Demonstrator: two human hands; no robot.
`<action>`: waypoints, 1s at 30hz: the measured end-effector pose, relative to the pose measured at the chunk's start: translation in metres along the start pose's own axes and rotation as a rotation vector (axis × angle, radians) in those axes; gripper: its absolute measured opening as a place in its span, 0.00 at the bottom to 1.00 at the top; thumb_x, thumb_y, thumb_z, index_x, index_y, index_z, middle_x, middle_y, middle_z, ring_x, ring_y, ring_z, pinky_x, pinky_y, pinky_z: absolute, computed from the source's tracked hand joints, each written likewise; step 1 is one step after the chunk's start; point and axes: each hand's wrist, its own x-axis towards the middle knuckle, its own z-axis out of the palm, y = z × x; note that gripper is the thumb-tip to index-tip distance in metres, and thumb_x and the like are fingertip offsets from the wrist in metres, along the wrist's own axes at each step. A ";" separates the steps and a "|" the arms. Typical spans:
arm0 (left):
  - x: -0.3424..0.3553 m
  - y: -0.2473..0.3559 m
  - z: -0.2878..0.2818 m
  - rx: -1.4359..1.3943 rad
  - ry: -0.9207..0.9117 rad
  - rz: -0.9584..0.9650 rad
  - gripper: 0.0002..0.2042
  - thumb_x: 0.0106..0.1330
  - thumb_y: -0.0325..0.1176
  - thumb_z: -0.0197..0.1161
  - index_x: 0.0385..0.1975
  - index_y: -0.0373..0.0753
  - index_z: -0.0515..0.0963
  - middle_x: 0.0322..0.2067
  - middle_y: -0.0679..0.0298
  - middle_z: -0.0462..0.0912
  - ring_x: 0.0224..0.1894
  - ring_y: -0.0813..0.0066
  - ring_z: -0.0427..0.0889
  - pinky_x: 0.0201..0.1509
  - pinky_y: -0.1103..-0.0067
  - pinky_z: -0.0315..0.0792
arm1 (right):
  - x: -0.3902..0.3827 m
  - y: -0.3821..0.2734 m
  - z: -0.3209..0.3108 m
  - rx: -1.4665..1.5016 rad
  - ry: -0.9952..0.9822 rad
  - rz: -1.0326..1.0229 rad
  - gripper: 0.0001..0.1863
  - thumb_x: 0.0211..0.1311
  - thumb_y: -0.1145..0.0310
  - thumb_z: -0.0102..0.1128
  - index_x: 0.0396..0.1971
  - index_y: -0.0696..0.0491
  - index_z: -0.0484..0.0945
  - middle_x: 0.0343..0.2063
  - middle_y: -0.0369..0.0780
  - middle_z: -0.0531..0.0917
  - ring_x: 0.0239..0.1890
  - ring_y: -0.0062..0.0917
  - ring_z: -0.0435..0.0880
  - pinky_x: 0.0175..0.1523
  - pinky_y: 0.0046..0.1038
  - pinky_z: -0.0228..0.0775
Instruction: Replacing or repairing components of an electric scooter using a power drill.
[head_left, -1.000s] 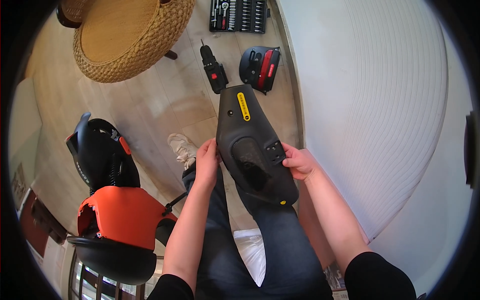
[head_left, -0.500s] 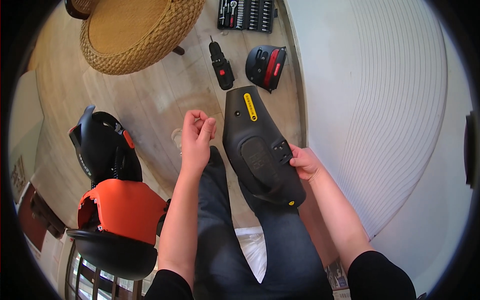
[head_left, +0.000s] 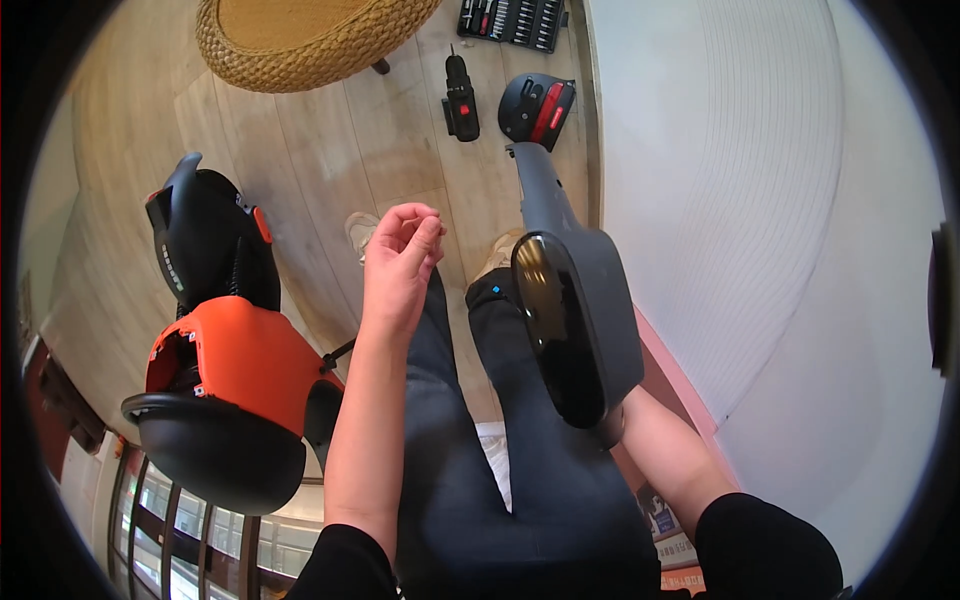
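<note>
A dark grey plastic cover [head_left: 612, 285] with a long glossy black face hangs over my right thigh, tilted up toward me. My right hand [head_left: 630, 420] supports it from behind and below; its fingers are hidden by the cover. My left hand [head_left: 405, 245] is raised between my knees, with the fingers curled and the thumb pressed against them. Whether something small sits in that pinch cannot be made out. To my left is an orange and black machine body [head_left: 235, 350] with a rounded black end and an open hollow in its orange part.
On the wooden floor ahead lie a black cordless drill [head_left: 460, 100], a black part with a red stripe [head_left: 538, 108] and an opened socket set [head_left: 512, 18]. A woven stool [head_left: 310, 75] stands at the far left. A white ridged panel [head_left: 730, 180] rises along my right.
The cover has been turned from its side with the yellow label to show its glossy black face. My right hand has gone behind it. The view has shifted slightly; my left hand stays curled.
</note>
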 end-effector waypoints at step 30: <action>-0.013 0.084 0.063 0.930 -0.372 0.429 0.10 0.50 0.18 0.72 0.31 0.35 0.81 0.31 0.69 0.78 0.30 0.81 0.69 0.34 0.82 0.65 | -0.031 0.004 0.164 -0.742 0.089 -0.130 0.41 0.57 0.75 0.71 0.68 0.58 0.58 0.56 0.42 0.79 0.57 0.25 0.80 0.63 0.30 0.72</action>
